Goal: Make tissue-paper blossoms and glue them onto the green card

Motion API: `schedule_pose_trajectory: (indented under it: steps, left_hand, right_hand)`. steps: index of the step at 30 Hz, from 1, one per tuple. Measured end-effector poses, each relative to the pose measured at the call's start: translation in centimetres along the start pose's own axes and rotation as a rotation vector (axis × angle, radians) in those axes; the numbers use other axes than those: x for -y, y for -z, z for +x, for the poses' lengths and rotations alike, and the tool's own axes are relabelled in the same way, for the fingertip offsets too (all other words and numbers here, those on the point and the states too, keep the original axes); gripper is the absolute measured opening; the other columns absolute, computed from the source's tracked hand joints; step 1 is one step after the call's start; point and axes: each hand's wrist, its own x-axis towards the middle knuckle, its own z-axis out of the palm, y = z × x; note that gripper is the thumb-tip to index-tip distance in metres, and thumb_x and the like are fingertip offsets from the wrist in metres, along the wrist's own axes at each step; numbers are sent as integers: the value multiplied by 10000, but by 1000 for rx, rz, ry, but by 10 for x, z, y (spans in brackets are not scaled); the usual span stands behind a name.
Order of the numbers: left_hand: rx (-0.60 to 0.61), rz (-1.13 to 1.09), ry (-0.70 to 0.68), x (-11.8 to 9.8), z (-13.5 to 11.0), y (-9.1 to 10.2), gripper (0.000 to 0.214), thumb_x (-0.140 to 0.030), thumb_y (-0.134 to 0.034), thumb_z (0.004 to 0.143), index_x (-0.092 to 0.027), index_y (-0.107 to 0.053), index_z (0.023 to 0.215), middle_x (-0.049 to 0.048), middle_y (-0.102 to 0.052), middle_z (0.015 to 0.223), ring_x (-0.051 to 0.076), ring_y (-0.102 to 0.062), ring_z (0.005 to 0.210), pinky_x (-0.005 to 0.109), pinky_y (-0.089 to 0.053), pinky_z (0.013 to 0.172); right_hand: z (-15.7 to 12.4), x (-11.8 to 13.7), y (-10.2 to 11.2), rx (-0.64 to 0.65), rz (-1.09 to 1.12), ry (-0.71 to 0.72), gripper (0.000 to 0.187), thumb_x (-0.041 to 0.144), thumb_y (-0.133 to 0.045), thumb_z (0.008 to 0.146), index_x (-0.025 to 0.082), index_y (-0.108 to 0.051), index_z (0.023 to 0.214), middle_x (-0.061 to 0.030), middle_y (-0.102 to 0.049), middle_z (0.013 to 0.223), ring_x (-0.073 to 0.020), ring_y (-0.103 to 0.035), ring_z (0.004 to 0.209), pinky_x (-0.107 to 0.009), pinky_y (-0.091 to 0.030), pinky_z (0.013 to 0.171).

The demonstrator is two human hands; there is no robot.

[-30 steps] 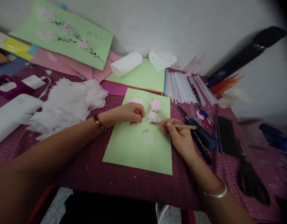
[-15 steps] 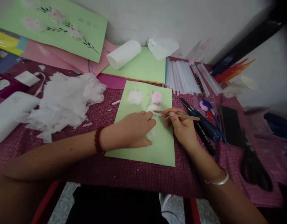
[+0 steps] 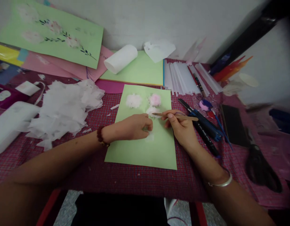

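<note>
My right hand (image 3: 182, 127) grips a thin wooden stick (image 3: 186, 117), its narrow tip resting at a white tissue flower (image 3: 152, 111) on the green paper sheet (image 3: 137, 153). Just left of that flower is my left hand (image 3: 135, 127), fingers curled and thumb drawn close to the index finger; whatever may be between them is too small to make out. A pink-centred flower (image 3: 155, 99) and a fluffy white flower (image 3: 134, 100) sit higher on the sheet. Below my left fingertips shows a pale patch (image 3: 149, 136) on the paper.
A heap of white tissue pieces (image 3: 62, 106) lies left, by a white glue gun (image 3: 13, 125). Rightward are a box cutter (image 3: 203, 124), a black marker (image 3: 207, 138) and scissors (image 3: 262, 169). Behind stand a tissue roll (image 3: 121, 59), glue sticks (image 3: 180, 77) and a flower picture (image 3: 88, 37).
My left hand has shifted slightly left, and its fingers have curled in toward the thumb. The stick stays at the white flower in my right hand. The whole view has shifted a little.
</note>
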Motion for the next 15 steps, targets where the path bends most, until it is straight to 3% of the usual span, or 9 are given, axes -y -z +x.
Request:
schedule_pose_trajectory:
  steps: [2,6,10,15]
  left_hand:
    - [51,-74,22,2,0,4,95,-138,-517,672,-148,-603,712,15,-584,748,85,-482,617,217,-380,585]
    - [87,-114,113,9,-1,23,67,-137,-498,658,-152,-560,679,-28,-528,612,62,-408,526,205,-314,504]
    - [-53,-136,159,18,4,31,26,-151,-487,670,-159,-512,672,-45,-457,575,58,-362,506,204,-265,476]
    - [-232,-209,108,19,17,10,33,-178,-506,703,-160,-530,687,-37,-492,578,64,-406,526,199,-303,498]
  right_hand:
    - [0,0,-1,-3,12,-15,204,379,-516,916,214,-633,895,-15,-636,820,-103,-549,549,-274,-460,522]
    - [0,-1,-2,-9,47,-33,216,383,-515,914,208,-640,898,-23,-639,827,-108,-555,557,-279,-462,521]
    - [1,-2,-2,-26,78,-46,214,389,-528,905,207,-641,896,-24,-645,818,-108,-552,545,-274,-457,507]
    - [2,-3,-2,-25,102,-46,217,410,-537,898,221,-641,891,-23,-646,821,-114,-555,542,-277,-463,498]
